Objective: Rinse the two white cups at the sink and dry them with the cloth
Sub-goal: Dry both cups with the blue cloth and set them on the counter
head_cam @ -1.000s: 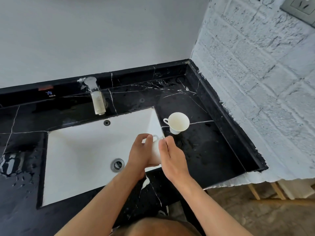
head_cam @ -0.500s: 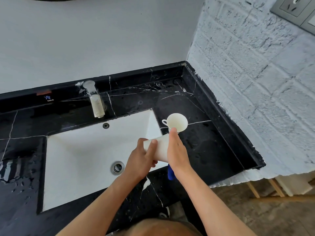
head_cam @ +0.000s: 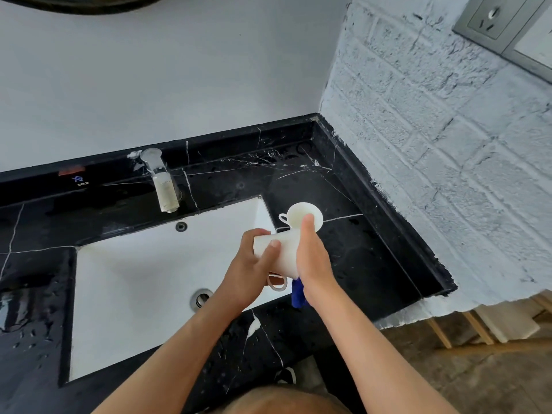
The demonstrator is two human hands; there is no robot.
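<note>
One white cup lies on its side between my hands, above the right edge of the white sink, its handle pointing down. My left hand grips its base end. My right hand covers its mouth end and holds a blue cloth, of which only a corner shows below the palm. The second white cup stands upright on the black marble counter just behind my right fingertips.
A faucet stands behind the sink, and the drain lies near my left wrist. Water drops sit on the counter at the left. A white brick wall borders the counter's right side, with a socket at the top right.
The cup has turned from upright onto its side and risen a little with both hands. The blue cloth has come into sight under my right palm.
</note>
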